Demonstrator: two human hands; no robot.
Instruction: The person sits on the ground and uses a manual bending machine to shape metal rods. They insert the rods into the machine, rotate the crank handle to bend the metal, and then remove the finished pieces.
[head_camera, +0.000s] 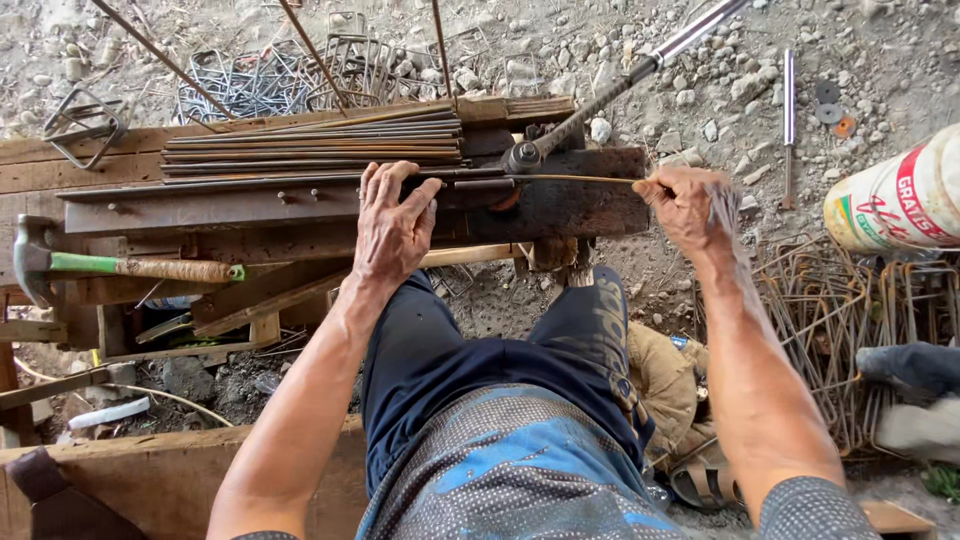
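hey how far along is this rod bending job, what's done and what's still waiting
Done: heaps of bent wire stirrups lie behind the bench, more on the ground at right. In hand: the right hand holds one thin rod fed into the bending jig, while the left hand presses on the steel bench rail. Left: a bundle of straight rods on the bench.

1. Off to the left, a hammer (60, 265) with a green handle lies flat on the wooden bench (60, 160).
2. Up top, a tangle of bent wire stirrups (260, 85) sits on the gravel (700, 100).
3. Right side, another heap of bent stirrups (830, 320) rests on the ground.
4. A white sack (895, 200) with red and green print pokes in at the right edge.
5. Flat round washers (828, 102) lie just beside a short metal bar (789, 110) on the gravel.
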